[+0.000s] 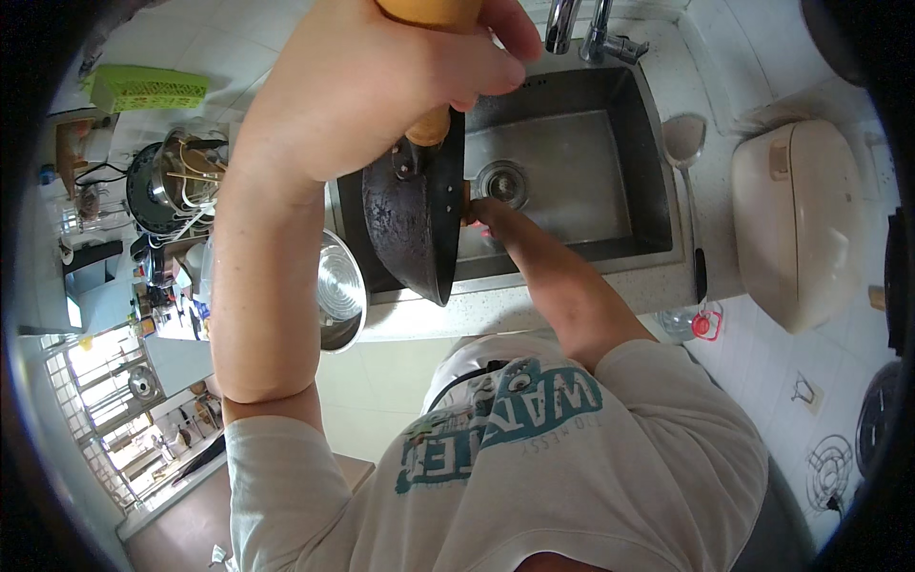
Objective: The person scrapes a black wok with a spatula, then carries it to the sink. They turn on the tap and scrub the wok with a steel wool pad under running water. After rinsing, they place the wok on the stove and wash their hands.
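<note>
A dark, worn wok [411,214] is tilted on its side over the left part of the stainless steel sink [572,150], its rim facing right. My left hand [457,61] is closed around the wok's wooden handle [429,129] at the top. From the right, my right hand [486,209] reaches down to the wok's rim near the drain [502,184]. Its fingers are mostly hidden, beside a small brown part at the rim and a bit of pinkish red; whether it holds something cannot be told. The chrome faucet [565,25] stands behind the sink.
A metal spatula [684,143] lies right of the sink, beside a cream rice cooker [793,214]. A metal pot or bowl [342,279] stands at the counter's left edge. Farther left are bowls, a rack and a green basket [150,89]. A plastic bottle [679,322] is below right.
</note>
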The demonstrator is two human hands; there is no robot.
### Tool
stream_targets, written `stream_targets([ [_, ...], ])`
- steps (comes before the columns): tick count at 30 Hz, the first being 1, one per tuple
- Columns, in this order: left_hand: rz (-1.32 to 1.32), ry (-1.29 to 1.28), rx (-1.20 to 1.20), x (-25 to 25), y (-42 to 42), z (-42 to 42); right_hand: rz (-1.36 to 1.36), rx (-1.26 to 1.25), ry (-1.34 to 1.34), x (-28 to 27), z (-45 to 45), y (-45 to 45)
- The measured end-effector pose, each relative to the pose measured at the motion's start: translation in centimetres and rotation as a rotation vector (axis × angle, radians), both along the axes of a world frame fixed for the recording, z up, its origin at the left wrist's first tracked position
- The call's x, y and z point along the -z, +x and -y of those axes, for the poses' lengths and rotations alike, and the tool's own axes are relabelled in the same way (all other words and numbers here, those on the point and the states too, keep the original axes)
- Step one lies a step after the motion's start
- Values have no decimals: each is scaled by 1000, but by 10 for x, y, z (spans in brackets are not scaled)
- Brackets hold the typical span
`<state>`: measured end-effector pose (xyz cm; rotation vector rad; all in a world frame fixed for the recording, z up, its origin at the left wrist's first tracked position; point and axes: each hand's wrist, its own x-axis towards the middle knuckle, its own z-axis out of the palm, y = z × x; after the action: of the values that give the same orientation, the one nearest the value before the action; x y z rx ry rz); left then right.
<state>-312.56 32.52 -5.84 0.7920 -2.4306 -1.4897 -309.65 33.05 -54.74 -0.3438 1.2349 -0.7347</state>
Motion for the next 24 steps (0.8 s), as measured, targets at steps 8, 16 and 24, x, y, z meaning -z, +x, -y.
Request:
stream_targets([
  [8, 36, -140, 107, -9, -16, -10, 89, 53, 23, 17, 8, 1],
  [16, -37, 21, 126, -6, -5, 9, 126, 75, -66, 4, -13, -10],
  [24, -363, 84, 178, -34, 110, 85, 226, 170, -69, -16, -45, -87],
])
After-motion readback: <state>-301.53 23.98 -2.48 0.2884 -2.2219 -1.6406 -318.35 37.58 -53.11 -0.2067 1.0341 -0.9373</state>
